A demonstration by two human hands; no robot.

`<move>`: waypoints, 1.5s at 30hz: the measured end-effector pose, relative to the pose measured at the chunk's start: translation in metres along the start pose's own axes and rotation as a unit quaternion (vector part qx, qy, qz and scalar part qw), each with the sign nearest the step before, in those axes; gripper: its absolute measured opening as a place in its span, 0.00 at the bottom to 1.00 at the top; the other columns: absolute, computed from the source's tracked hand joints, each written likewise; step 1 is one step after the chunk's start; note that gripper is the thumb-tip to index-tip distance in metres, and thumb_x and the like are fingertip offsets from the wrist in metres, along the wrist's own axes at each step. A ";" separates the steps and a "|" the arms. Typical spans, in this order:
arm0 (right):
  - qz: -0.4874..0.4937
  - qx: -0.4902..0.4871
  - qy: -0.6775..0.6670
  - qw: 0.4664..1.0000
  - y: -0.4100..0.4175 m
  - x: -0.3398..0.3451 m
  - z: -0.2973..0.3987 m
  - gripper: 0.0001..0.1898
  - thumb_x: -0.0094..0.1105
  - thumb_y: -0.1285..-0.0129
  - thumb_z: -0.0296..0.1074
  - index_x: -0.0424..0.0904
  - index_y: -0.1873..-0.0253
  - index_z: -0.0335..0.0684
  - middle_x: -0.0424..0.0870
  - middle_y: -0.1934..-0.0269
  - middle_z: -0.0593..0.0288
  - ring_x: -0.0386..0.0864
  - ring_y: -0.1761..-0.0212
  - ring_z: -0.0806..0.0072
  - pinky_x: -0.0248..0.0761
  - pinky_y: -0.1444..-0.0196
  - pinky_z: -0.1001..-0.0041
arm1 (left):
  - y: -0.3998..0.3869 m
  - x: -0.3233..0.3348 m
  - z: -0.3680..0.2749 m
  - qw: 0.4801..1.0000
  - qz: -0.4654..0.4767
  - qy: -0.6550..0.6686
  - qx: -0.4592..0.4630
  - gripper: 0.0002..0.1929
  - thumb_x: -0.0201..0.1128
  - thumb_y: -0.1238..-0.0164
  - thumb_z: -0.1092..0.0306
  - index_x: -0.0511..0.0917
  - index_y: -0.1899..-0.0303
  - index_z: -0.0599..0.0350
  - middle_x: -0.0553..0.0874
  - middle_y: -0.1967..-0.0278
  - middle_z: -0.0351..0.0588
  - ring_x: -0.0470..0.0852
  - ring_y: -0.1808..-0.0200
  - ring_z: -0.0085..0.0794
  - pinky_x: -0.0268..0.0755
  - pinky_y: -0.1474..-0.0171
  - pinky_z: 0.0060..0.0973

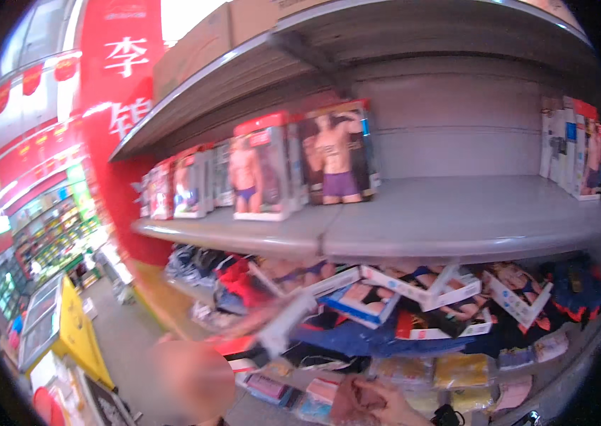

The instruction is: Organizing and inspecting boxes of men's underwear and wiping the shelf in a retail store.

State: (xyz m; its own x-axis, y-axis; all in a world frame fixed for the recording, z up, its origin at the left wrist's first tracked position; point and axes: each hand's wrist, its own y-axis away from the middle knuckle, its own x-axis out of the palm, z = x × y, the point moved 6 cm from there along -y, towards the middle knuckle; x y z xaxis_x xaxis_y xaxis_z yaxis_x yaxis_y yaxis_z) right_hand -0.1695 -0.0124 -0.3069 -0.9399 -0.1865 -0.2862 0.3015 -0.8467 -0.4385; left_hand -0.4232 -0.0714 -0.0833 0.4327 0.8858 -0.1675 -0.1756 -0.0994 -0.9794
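Note:
My left hand [194,378], badly blurred, is at the lower left. It appears to grip the near end of a blurred cardboard underwear box [282,325], tilted over the lower shelf; its fingers cannot be made out. At the bottom centre, my right hand [393,406] has its fingers closed on a crumpled brown cloth [351,402]. Beyond the hands, several underwear boxes [367,303] lie at angles on a heap of garments. Below them are plastic-wrapped packets, including a yellow one [463,371]. Blue fabric [369,339] lies under the boxes.
The grey middle shelf [465,205] carries upright underwear boxes [260,173] at left and more boxes [588,154] at right. Cardboard cartons [194,56] sit on the top shelf. A red pillar [122,101] with writing stands left. Farther off is a yellow-sided chest freezer [79,330].

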 end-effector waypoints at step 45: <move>-0.081 0.074 -0.160 0.981 -0.095 0.036 0.009 0.39 0.72 0.59 0.22 0.63 0.39 0.42 0.69 0.45 0.61 0.69 0.43 0.74 0.66 0.43 0.73 | 0.059 0.078 -0.014 0.977 0.173 0.097 0.072 0.13 0.62 0.62 0.70 0.75 0.69 0.41 0.80 0.58 0.41 0.78 0.59 0.32 0.48 0.37 0.55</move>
State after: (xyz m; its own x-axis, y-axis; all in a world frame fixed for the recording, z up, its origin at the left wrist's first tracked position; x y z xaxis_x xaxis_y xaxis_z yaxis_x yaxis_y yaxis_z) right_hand -0.2330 0.0573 -0.2679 -0.9828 -0.1708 0.0701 0.1399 -0.9370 -0.3201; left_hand -0.3872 -0.0144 -0.1559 0.4822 0.7061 -0.5186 -0.4582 -0.3013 -0.8362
